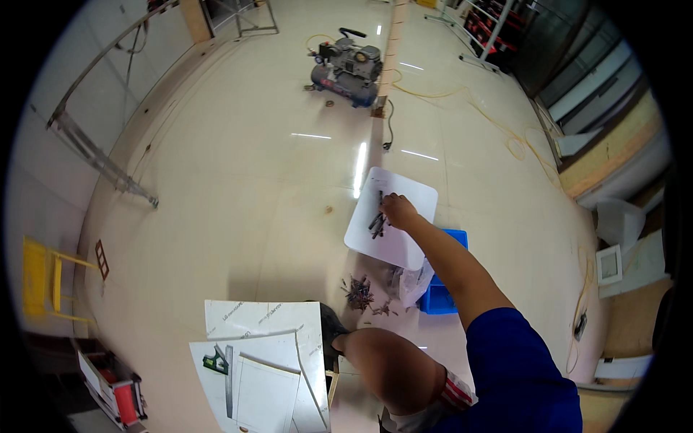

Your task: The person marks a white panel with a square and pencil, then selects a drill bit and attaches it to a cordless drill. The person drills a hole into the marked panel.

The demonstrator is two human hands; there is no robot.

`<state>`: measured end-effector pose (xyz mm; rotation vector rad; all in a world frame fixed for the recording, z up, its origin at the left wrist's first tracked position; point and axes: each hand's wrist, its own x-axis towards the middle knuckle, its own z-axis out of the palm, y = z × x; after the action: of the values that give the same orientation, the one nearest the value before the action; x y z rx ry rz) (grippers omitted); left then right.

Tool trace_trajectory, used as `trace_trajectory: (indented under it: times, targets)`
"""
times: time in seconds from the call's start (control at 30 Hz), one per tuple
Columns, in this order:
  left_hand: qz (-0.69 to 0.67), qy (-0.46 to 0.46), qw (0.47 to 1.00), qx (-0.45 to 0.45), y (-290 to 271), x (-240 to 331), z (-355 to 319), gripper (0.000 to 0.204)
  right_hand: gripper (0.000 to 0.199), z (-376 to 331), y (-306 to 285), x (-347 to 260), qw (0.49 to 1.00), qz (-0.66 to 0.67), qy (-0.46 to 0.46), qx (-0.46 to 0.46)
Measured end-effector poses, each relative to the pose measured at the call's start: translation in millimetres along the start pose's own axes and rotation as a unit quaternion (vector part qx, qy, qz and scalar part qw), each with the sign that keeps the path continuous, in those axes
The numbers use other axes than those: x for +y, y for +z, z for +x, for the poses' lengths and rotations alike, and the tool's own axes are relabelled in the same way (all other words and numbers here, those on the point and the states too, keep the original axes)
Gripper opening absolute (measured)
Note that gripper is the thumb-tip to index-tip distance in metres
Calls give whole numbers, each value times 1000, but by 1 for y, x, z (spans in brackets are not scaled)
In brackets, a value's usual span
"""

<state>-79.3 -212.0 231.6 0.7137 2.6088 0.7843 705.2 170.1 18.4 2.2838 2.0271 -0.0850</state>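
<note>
Fingers of the right hand (398, 210) curl down; I can't tell whether they grip. I see dark slim pieces (377, 224) just to their left on the white board (397, 249), mostly lying lengthwise toward the wearer.

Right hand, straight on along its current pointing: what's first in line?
Likely the dark slim pieces on the white board, right by the fingers of the right hand. Depth is unclear: it may already touch them, or pass above.
</note>
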Motion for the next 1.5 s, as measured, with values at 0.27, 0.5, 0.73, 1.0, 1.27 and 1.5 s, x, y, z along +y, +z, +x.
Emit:
trace_trajectory:
  times: [0.27,0.5,0.73,1.0,1.27,1.5]
  targets:
    - [26,-5,999,34,-44,-57,2,60,12,23,-11,-1,969,-204,-116,-84]
    - [-149,-5,989,-23,-51,-69,6,56,12,13,-42,11,998,-23,-15,-48]
    - [-15,114,993,39,-38,24,-36,57,19,-59,-83,-44,871,485,46,-68]
    - [-178,438,815,-335,168,209,-61,64,18,-171,-207,-213,753,594,-243,-146]
    - [-85,410,752,-510,298,266,-108,22,21,-137,-146,-224,740,611,-222,-174]
    - [-168,94,728,-658,393,244,-116,18,34,-90,27,-125,475,825,297,-75]
